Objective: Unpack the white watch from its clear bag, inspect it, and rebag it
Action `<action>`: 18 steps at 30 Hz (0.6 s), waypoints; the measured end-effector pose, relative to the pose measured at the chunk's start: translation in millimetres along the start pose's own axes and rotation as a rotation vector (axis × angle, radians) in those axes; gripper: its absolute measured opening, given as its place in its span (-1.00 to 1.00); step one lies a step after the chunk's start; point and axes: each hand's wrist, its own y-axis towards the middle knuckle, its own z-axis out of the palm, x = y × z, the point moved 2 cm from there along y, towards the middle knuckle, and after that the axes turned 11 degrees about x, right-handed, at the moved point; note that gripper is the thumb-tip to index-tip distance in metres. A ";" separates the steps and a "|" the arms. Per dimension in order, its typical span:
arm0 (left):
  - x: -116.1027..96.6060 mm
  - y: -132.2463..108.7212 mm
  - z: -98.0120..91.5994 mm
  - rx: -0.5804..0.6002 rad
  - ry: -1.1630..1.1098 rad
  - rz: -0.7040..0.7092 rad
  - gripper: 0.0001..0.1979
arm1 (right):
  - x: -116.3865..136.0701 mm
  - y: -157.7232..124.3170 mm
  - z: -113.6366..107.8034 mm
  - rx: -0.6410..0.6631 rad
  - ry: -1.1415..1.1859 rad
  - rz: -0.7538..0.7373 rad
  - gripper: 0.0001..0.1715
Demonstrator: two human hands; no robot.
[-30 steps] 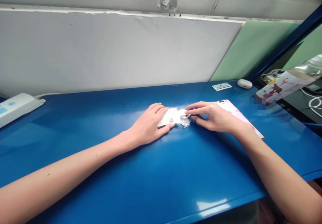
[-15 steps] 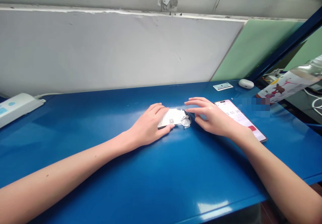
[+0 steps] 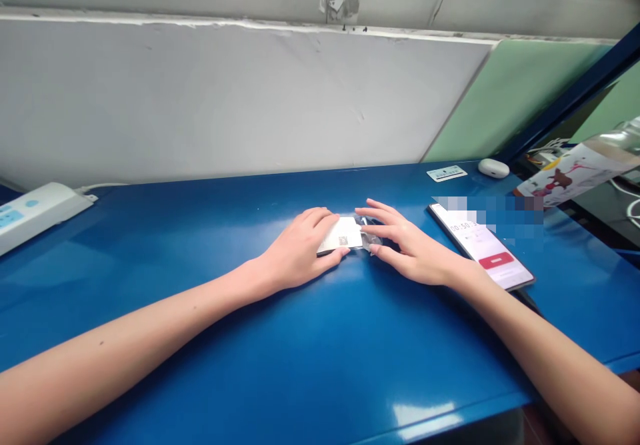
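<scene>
A flat white packet (image 3: 349, 233) with a small printed square code lies on the blue table. My left hand (image 3: 307, 245) grips its left end, thumb along the near edge and fingers over the far edge. Crinkled clear plastic (image 3: 371, 237) sticks out at the packet's right end. Over that plastic is my right hand (image 3: 403, 242), its fingers apart, the fingertips at or just above the plastic; whether they touch it is hard to tell.
Right of my right hand lies a phone (image 3: 493, 248). Behind it are a card (image 3: 447, 173) and a white case (image 3: 493, 168). A bottle (image 3: 575, 168) leans at the right. On the left is a power strip (image 3: 43, 213). A wall borders the blue table (image 3: 280, 365).
My right hand has shifted slightly left and nearer, over the clear plastic, with its thumb now at the plastic's near edge. My left hand keeps its grip on the packet.
</scene>
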 end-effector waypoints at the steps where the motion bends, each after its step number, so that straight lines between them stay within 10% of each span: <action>1: 0.4 -0.2 0.6 0.010 0.002 -0.001 -0.51 | -1.1 0.0 0.9 0.007 0.018 0.003 -0.61; 18: -2.7 1.6 -4.5 0.281 0.178 -0.001 -0.31 | -10.5 0.6 -2.8 -0.071 -0.021 0.044 -0.60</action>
